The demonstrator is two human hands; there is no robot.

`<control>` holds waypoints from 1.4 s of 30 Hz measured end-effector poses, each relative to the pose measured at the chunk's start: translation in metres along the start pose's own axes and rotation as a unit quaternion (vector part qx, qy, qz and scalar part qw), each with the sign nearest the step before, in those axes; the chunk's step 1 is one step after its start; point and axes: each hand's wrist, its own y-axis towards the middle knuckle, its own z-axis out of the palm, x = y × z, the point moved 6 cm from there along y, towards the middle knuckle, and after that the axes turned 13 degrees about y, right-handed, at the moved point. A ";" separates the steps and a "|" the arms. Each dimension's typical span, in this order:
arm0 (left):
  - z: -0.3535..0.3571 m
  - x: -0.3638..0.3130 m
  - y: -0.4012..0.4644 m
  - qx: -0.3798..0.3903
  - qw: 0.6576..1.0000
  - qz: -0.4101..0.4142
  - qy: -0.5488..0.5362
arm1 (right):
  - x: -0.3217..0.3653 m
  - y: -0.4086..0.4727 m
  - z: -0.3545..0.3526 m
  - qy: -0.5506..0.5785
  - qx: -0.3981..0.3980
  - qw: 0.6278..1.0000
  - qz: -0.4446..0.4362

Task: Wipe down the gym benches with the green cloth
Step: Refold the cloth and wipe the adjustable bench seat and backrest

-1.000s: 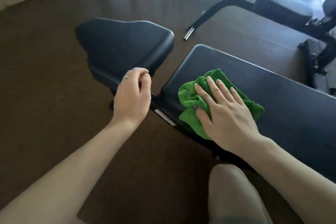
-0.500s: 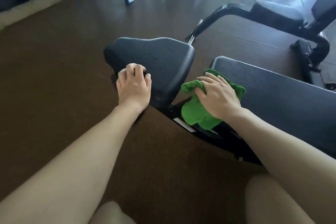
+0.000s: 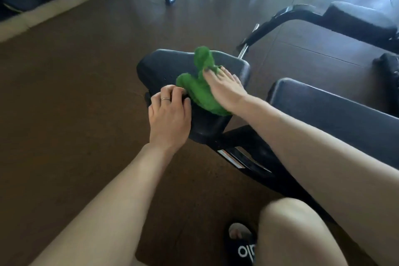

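- A dull brown floor spreads under the gym gear, with a pale strip along the far-left edge and dark rounded pads lined up behind it.
- The left hand, with one thin ring on a finger, curls its fingers over the near edge of the seat pad, a smooth black vinyl cushion with rounded corners.
- The green cloth, one fuzzy crumpled towel, lies on that seat pad, one end blurred and lifted.
- The right hand lies flat on the cloth, fingers straight and spread.
- To the right sits the long back pad, flat black vinyl; a second bench stands beyond.
- One black slide sandal shows at the bottom.
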 end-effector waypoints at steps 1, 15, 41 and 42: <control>0.001 0.001 0.000 -0.005 1.000 -0.005 -0.010 | 0.002 0.011 0.014 -0.154 0.011 0.987 -0.038; 0.000 0.006 -0.002 -0.077 0.996 -0.021 -0.028 | 0.012 0.042 0.029 -0.272 0.047 0.950 -0.144; -0.007 0.004 0.027 -0.129 0.927 -0.288 -0.201 | -0.011 -0.013 0.019 -0.185 -0.044 0.977 -0.100; -0.005 0.004 0.027 -0.134 0.926 -0.291 -0.200 | -0.015 0.007 0.007 -0.180 -0.053 0.978 -0.088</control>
